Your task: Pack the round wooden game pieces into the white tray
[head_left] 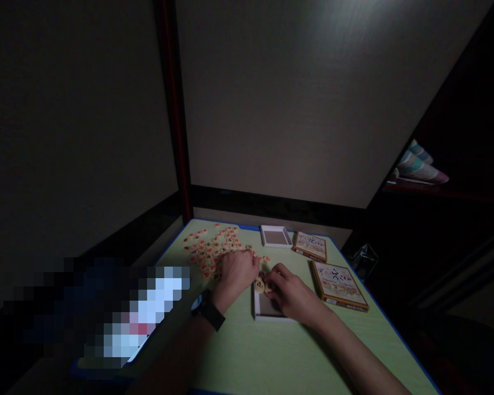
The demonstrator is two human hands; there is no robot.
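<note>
Cream discs (pixel 259 286) bunched at far-left corner of white tray (pixel 257 314), under right hand (pixel 294 293): likely risk of spill over the side from a loose push; more scattered discs (pixel 214 249) on green table (pixel 239 351), possibly swept off by a wide drag of left hand (pixel 236 269). Right one curled over discs, left one palm down, half curled at edge of scatter; firm hold hidden for both, impossible to confirm. Looks: round, flat, red or dark characters, many blurred
</note>
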